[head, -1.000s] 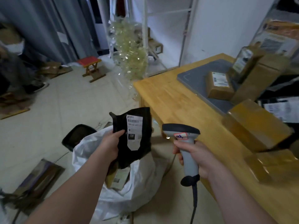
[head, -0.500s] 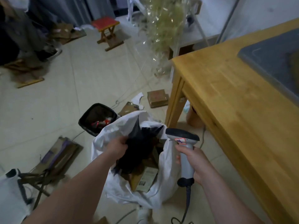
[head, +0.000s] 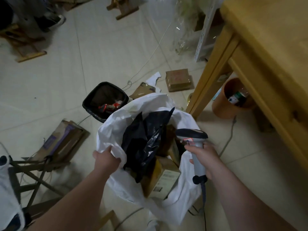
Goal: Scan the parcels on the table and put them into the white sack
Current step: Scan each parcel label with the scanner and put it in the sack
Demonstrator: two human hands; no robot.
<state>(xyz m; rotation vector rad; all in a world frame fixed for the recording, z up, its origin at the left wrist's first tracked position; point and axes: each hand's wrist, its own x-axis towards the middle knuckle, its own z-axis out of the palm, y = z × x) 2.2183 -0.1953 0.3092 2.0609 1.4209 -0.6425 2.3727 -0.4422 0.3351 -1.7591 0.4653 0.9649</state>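
Black parcel (head: 145, 142): no longer in our grasp, now lying inside the white sack (head: 113, 129), lower centre. Left hand (head: 106, 160) is now gripping the sack's rim. Right hand (head: 202, 157) is holding the scanner (head: 191, 135). We are judging this parcel done, and the bench (head: 266, 47), upper right, is waiting.

Black bin (head: 101, 92), orange bucket (head: 220, 107), cardboard box (head: 179, 80) on floor.

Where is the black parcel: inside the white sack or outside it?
Inside. The black parcel lies in the white sack, atop brown boxes; the left hand grips only the sack's rim.
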